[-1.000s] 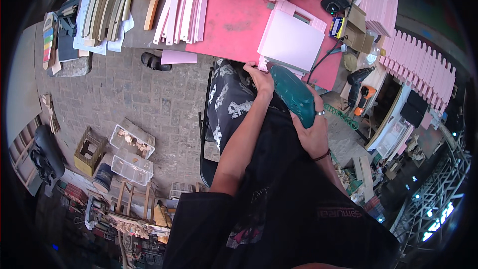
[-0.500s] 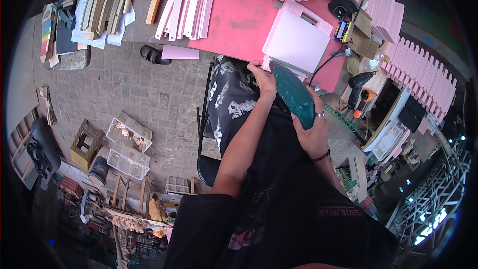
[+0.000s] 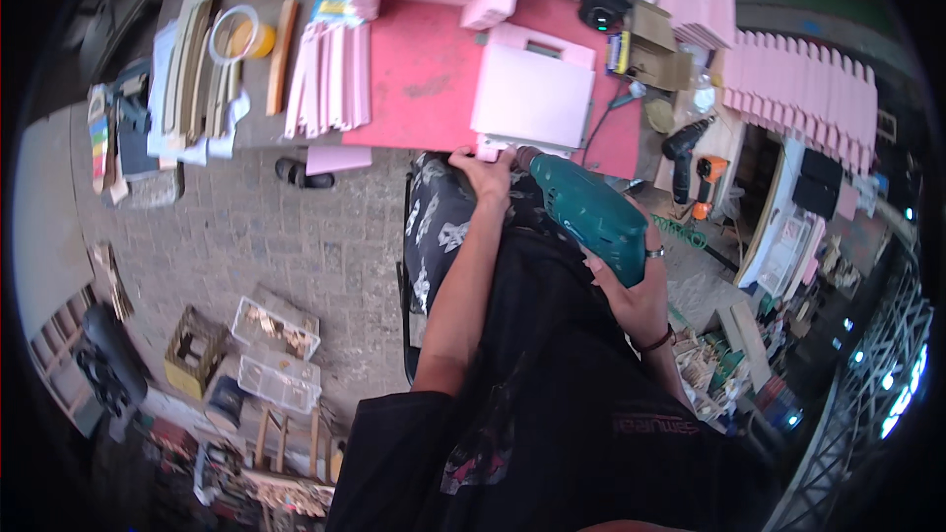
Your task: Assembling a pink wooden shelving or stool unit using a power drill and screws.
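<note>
A: where's that green drill (image 3: 596, 207), and is it hefty?

B: right hand (image 3: 641, 286) is wrapped round its rear, nose at the tabletop's (image 3: 419, 79) near edge by the pink panel (image 3: 532, 99). Looks heavy, stiff, maybe slick, so hold the back end. Right hand's near the body, left hand (image 3: 485, 175) stretched forward, thumb and fingers spread at the panel's near left corner, can't tell if pinching

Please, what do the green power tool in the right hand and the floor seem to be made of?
Power tool: probably hard plastic, judging by its smooth, slightly shiny shell. Floor: likely stone or concrete blocks, matt grey, with visible joints; which one, I cannot tell.
</note>
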`<action>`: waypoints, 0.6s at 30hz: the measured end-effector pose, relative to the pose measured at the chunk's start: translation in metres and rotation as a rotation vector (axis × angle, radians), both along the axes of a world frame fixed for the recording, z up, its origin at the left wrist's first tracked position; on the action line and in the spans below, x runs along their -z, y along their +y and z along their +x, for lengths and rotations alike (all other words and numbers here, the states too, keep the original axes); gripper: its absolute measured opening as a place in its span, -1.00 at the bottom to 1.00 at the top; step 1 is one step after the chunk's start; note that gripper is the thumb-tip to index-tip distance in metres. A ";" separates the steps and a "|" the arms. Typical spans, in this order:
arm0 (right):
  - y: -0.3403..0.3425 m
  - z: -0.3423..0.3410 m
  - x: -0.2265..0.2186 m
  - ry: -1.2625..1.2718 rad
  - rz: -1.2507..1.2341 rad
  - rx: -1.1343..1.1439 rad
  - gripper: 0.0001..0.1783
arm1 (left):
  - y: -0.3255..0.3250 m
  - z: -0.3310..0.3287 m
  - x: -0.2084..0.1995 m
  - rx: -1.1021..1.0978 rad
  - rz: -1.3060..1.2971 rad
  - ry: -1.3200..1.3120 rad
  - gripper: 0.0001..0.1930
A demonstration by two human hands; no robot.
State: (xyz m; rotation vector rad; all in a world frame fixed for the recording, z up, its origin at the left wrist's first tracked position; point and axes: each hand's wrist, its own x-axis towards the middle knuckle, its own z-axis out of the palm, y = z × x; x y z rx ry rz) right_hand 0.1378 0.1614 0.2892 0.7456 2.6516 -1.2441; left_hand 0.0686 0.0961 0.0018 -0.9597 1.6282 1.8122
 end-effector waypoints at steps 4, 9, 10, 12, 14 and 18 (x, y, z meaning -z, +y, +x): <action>0.045 0.055 0.021 0.078 -0.457 0.516 -0.48 | -0.006 0.001 0.001 0.010 0.015 0.049 -0.24; 0.116 0.129 0.088 0.276 -0.766 0.849 -0.48 | -0.035 0.010 0.064 0.043 0.012 0.174 -0.33; 0.130 0.141 0.111 0.296 -0.781 0.855 -0.48 | -0.036 0.009 0.064 0.027 0.063 0.169 -0.34; 0.153 0.167 0.155 0.430 -1.029 0.950 -0.41 | -0.024 0.002 0.033 0.092 0.100 0.107 -0.33; 0.168 0.181 0.195 0.427 -1.122 1.005 -0.38 | -0.022 0.000 0.012 0.123 0.104 0.045 -0.32; 0.196 0.179 0.257 0.385 -1.355 0.923 -0.38 | -0.027 -0.004 0.006 0.136 0.008 0.082 -0.44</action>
